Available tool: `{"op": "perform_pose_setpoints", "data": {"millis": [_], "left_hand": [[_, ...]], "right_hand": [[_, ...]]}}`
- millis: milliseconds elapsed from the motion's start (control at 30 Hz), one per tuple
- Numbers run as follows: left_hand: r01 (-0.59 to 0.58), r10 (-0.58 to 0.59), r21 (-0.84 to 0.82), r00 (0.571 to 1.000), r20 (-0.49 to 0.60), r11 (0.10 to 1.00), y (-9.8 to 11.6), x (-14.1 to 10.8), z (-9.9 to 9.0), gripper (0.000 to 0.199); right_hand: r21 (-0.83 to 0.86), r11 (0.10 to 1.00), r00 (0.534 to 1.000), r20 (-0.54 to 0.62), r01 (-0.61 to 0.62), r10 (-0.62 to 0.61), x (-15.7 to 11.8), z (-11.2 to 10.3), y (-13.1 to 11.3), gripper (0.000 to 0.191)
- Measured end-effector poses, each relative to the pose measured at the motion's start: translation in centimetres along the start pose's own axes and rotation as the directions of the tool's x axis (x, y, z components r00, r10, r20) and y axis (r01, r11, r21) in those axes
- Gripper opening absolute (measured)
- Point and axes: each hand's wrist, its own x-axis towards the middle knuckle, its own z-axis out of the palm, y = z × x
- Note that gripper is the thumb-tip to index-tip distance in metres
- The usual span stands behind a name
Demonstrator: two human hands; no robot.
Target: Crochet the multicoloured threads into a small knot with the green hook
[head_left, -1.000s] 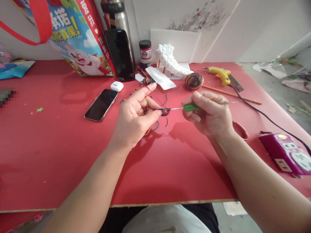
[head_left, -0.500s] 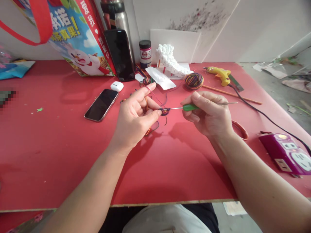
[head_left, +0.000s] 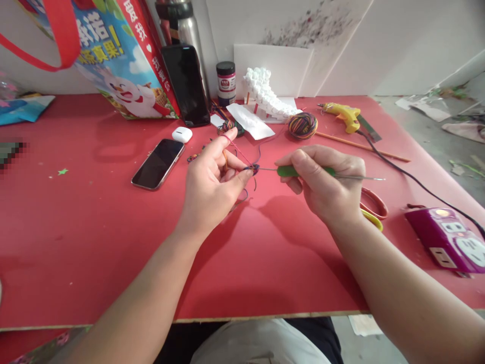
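Between thumb and fingers, my left hand (head_left: 215, 174) pinches a small piece of dark multicoloured crochet work (head_left: 253, 168). Its raised index finger carries a taut strand of pinkish-red yarn (head_left: 240, 149) that runs down to the piece. Wrapped round the green handle of a crochet hook (head_left: 288, 171), my right hand (head_left: 326, 177) is closed. The hook's thin metal shaft reaches left to the crochet piece; its tip is hidden there. Another metal end sticks out to the right of the hand. Behind the hands lies a multicoloured ball of yarn (head_left: 302, 125).
On the red table (head_left: 94, 253) lie a phone (head_left: 158, 164), a white earphone case (head_left: 182, 134), a yellow glue gun (head_left: 343, 115) with its cord, and a purple power socket (head_left: 447, 240). Scissors (head_left: 373, 205) lie partly behind my right wrist. A bag (head_left: 129, 76) and bottle (head_left: 184, 25) stand behind.
The crochet piece has tilted and shifted slightly left in my left hand. My right hand has turned the hook, so more of its green handle and the scissors' yellow handle show.
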Motion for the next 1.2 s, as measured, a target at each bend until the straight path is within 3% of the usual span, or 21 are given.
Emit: {"op": "perform_pose_setpoints", "data": {"millis": [167, 267, 400, 667, 867, 1200], "left_hand": [[-0.048, 0.052, 0.101, 0.998, -0.045, 0.994, -1.0, 0.3, 0.0, 0.058], [-0.042, 0.052, 0.186, 0.997, -0.051, 0.982, -1.3, 0.3, 0.1, 0.064], [-0.054, 0.066, 0.207, 0.996, -0.052, 0.977, -1.0, 0.1, 0.3, 0.066], [-0.064, 0.073, 0.164, 0.996, -0.052, 0.984, -0.6, 0.1, 0.2, 0.055], [-0.07, 0.076, 0.165, 0.997, -0.031, 0.984, -0.2, 0.3, 0.0, 0.057], [-0.05, 0.053, 0.086, 0.998, -0.026, 0.995, -0.2, 0.3, -0.1, 0.058]], "right_hand": [[-0.235, 0.957, 0.984, 0.083, 0.171, -0.155, -0.4, 0.1, -0.7, 0.03], [-0.292, 0.914, 0.957, 0.147, 0.283, -0.249, -0.4, 0.1, -0.7, 0.027], [-0.321, 0.89, 0.945, 0.165, 0.323, -0.283, -0.5, 0.1, -0.7, 0.028], [-0.1, 0.987, 0.992, 0.02, 0.124, -0.122, -0.7, 0.6, 0.2, 0.031], [0.121, 0.992, 0.998, -0.042, -0.036, 0.042, -0.4, 1.1, 0.8, 0.029], [0.152, 0.985, 0.996, -0.036, -0.077, 0.084, -0.2, 1.0, 0.5, 0.031]]}}
